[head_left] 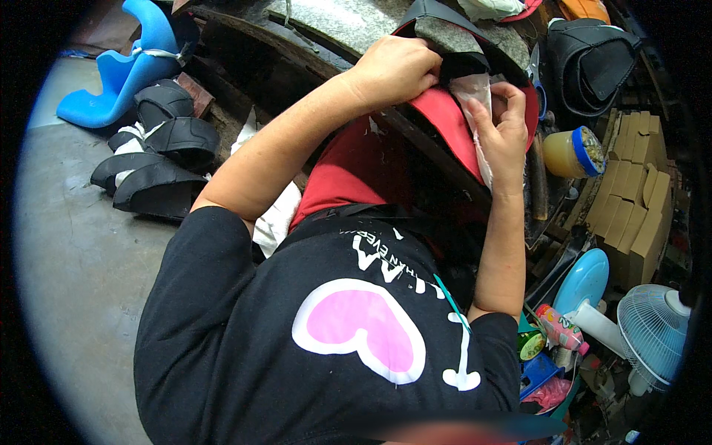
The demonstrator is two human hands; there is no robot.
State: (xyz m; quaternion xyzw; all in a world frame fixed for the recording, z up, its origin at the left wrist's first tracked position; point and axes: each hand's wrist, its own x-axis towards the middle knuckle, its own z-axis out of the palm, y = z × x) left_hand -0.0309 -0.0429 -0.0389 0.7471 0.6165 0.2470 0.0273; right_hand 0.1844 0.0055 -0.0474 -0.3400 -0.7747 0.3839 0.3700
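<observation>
A flexible piece, black outside with a red lining, perhaps a shoe upper, lies at the edge of a worn stone-topped bench, partly over my lap. My left hand is closed at its upper left edge, fingers curled down and pressed together; what they grip is hidden beneath them. My right hand holds a whitish, crumpled strip of cloth or paper against the red lining, thumb on the near side and fingers bent behind. The black band of the piece arches up beyond both hands.
Right of my hands are scissors, stacked black uppers, a blue-lidded jar and cardboard boxes. A fan stands lower right. Black uppers and a blue moulded form lie at the left.
</observation>
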